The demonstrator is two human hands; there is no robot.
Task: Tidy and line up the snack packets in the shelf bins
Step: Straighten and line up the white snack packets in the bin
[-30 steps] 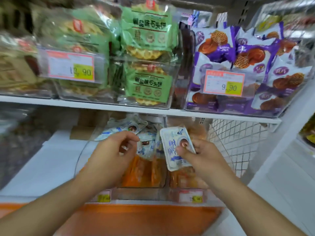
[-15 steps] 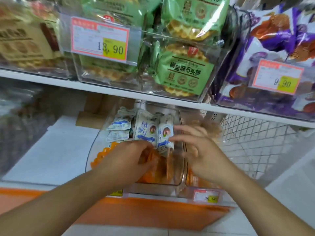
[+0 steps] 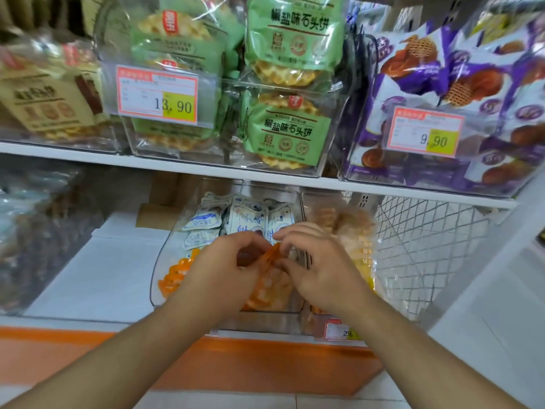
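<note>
On the lower shelf stands a clear plastic bin (image 3: 161, 261). Several white and blue snack packets (image 3: 250, 215) stand in a row at its back. Orange packets (image 3: 174, 274) fill its front. My left hand (image 3: 224, 273) and my right hand (image 3: 318, 267) are both inside the bin, fingertips meeting over an orange packet (image 3: 272, 255) that both pinch by its top edge. The packets under my hands are hidden.
A second clear bin (image 3: 362, 261) of pale orange packets sits to the right, beside a white wire basket (image 3: 427, 246). The upper shelf (image 3: 206, 166) carries bins of green waffle packets (image 3: 283, 131) and purple packets (image 3: 442, 84) close overhead. White boxes (image 3: 97, 261) lie to the left.
My right hand set the white and blue packet upright in the back row and let go of it. Both hands then closed together on an orange packet at the bin's front.
</note>
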